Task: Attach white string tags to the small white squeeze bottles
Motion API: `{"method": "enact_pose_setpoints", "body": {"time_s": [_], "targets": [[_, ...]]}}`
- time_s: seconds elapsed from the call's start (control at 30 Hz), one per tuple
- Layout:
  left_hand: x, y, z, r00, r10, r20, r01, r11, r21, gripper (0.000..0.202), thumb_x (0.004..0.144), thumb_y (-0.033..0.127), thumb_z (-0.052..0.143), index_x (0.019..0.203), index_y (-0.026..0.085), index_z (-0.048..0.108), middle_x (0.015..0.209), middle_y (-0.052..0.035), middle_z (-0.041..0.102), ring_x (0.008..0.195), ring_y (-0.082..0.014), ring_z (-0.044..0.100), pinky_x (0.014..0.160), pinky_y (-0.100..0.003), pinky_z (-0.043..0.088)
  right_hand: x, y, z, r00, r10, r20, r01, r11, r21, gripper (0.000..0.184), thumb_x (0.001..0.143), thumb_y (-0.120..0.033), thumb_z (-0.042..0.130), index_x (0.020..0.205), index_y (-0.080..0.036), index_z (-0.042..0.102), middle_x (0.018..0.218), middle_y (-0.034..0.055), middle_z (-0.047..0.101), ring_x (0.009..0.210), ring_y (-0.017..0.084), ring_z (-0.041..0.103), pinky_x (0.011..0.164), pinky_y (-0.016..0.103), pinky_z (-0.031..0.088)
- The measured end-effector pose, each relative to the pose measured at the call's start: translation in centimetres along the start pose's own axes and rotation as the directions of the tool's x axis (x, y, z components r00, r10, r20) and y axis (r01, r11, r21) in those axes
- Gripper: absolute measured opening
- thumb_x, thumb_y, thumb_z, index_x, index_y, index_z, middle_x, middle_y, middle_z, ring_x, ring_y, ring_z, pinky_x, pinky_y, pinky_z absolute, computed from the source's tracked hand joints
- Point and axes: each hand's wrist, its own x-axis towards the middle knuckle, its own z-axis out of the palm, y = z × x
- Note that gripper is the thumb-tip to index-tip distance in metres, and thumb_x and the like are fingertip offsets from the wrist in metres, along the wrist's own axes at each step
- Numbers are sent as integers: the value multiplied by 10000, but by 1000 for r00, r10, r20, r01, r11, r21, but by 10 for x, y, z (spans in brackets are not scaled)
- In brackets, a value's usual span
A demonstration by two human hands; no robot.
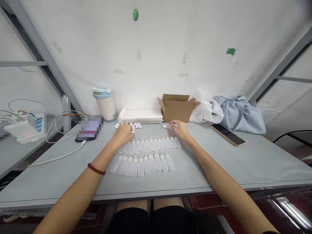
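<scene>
The left hand (123, 134), its curled fingers' grip unclear, reaches small white pieces (136, 125), flat translucent white tags (140, 167) lie in rows, apparently keeping cords untangled, and the right hand (179, 129) pinches a slim whitish piece (166, 126).

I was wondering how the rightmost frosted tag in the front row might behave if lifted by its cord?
The tag is probably light, as it looks small and thin. Its cord looks thin and curved, so probably floppy, letting the tag swing. Neighbouring tags lie close, so lifting may nudge them.
</scene>
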Motion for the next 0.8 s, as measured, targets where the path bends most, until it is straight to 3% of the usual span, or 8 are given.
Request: {"method": "enact_pose_setpoints", "body": {"time_s": [0.27, 0.4, 0.5, 0.57, 0.63, 0.7, 0.8], "targets": [[2, 5, -16, 994, -87, -66, 70, 971, -229, 184, 661, 263, 531, 724, 163, 671, 733, -73, 684, 721, -240, 610, 629, -291, 416, -4, -8, -2, 995, -15, -100, 15, 1000, -4, 175, 767, -147, 468, 800, -167, 639, 889, 76, 685, 845, 191, 603, 802, 310, 422], [1, -5, -37, 981, -188, -53, 141, 869, -474, 194, 612, 340, 625, 683, 165, 673, 682, -46, 671, 682, -210, 592, 602, -268, 410, -12, -50, 8, 994, -53, -93, 51, 998, -21, 171, 792, -159, 445, 782, -150, 616, 814, 82, 675, 740, 175, 594, 727, 281, 418], [-1, -21, -51, 970, -242, 7, 184, 717, -673, 229, 569, 371, 694, 658, 161, 686, 648, -38, 664, 637, -183, 573, 572, -251, 392, -20, -109, 25, 984, -145, 100, 153, 985, -76, 199, 811, -172, 424, 789, -159, 622, 746, 74, 673, 677, 179, 591, 648, 274, 397], [-3, -35, -56, 945, -326, -15, 203, 623, -755, 248, 544, 372, 723, 676, 162, 704, 643, -33, 661, 615, -162, 551, 546, -239, 372, -24, -151, 42, 940, -199, 277, 237, 965, -109, 210, 807, -190, 426, 782, -151, 631, 760, 101, 675, 694, 203, 605, 606, 278, 391], [-3, -47, -58, 894, -444, -64, 207, 534, -820, 261, 533, 369, 731, 689, 161, 709, 630, -27, 648, 596, -142, 525, 516, -228, 346, -25, -187, 62, 879, -236, 415, 304, 947, -107, 213, 794, -211, 445, 800, -142, 646, 843, 135, 681, 778, 243, 625, 604, 294, 414], [-2, -57, -58, 837, -536, -106, 179, 451, -874, 267, 529, 366, 727, 690, 154, 699, 614, -17, 630, 574, -121, 501, 498, -220, 327, -24, -212, 84, 832, -223, 507, 314, 944, -101, 241, 801, -272, 466, 849, -131, 656, 940, 165, 676, 863, 278, 632, 628, 323, 452], [-1, -62, -57, 783, -604, -150, 125, 389, -912, 281, 530, 359, 723, 702, 141, 686, 610, -4, 614, 548, -102, 477, 494, -215, 324, -20, -232, 113, 800, -165, 577, 281, 952, -117, 278, 797, -337, 512, 885, -118, 659, 1011, 187, 661, 942, 320, 629, 680, 381, 494]]}}
